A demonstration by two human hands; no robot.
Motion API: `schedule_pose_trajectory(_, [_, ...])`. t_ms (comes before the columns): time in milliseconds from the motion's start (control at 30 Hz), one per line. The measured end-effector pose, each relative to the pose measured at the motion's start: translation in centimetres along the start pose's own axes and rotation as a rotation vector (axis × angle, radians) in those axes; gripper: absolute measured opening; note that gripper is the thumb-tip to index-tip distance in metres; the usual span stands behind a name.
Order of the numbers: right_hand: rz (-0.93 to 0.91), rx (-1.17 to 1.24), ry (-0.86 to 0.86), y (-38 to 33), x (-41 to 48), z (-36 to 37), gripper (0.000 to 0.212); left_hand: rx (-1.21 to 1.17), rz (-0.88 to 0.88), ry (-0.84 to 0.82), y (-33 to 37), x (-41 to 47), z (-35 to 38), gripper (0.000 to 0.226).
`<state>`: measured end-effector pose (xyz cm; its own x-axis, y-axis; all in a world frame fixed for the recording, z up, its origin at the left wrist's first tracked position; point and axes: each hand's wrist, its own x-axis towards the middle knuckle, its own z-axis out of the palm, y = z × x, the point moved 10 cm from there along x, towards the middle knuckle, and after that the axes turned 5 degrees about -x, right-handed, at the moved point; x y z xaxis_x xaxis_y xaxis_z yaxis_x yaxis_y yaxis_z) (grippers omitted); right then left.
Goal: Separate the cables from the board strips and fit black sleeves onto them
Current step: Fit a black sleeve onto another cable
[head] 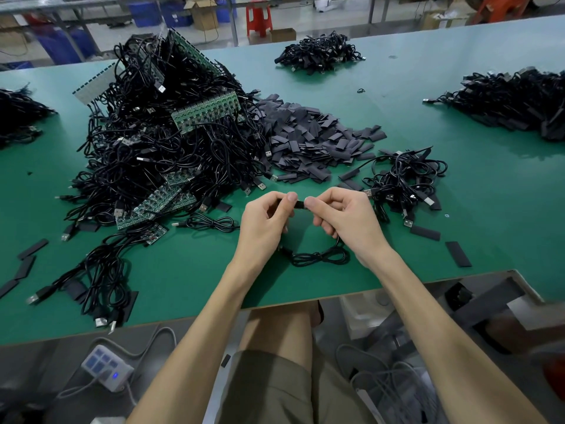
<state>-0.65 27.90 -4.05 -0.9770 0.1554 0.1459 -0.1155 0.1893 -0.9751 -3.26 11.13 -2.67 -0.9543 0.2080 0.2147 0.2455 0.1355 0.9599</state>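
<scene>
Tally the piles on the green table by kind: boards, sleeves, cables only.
Cable-and-board-strip heap: 1 (front-left spill counted with it)
Black sleeve pile: 1
Cable piles without boards: 4 (left edge, far, right, small one at front right)
Total: 6

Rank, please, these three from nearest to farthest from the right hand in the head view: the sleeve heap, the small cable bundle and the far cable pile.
1. small cable bundle, just right of the right hand, which pinches a cable.
2. sleeve heap, ahead of it, in the middle.
3. far cable pile, near the far edge of the table.
</scene>
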Motion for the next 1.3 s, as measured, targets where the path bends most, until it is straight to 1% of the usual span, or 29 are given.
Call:
schedule_pose_trajectory(100, [-0.01,0.008,-0.034,-0.2,0.0,0.4,0.017,-0.01,-0.023,0.033,-0.5,0.3,-0.1,0.042])
schedule_pose_trajectory(267, [-0.031,-0.022,-0.066,-0.5,-0.1,0.8,0.006,-0.021,-0.059,0.059,-1.2,0.4,-0.3,0.036])
schedule_pose_trajectory(367, [-0.037,-0.048,-0.073,-0.6,-0.2,1.0,0.006,-0.029,-0.073,0.068,-1.4,0.4,-0.4,0.037])
schedule_pose_trajectory(533, [-0.054,-0.063,-0.084,-0.7,-0.2,1.0,0.008,0.027,-0.062,0.059,-1.2,0.4,-0.3,0.051])
schedule_pose_trajectory(700, [-0.054,-0.089,-0.094,-0.5,-0.2,1.2,0.009,0.053,-0.057,0.046,-1.2,0.4,-0.2,0.042])
schedule_pose_trajectory(867, [-0.052,-0.107,-0.091,-0.4,-0.1,1.1,0.012,0.071,-0.03,0.012,-0.7,0.3,0.1,0.038])
schedule_pose_trajectory(1167, [-0.081,-0.053,-0.143,-1.1,-0.3,1.7,0.008,0.104,-0.044,0.017,-0.5,0.3,0.1,0.036])
schedule_pose_trajectory(1300, [-0.099,-0.039,-0.148,-1.4,-0.4,1.8,0.006,0.056,-0.073,0.021,-0.7,0.2,0.1,0.037])
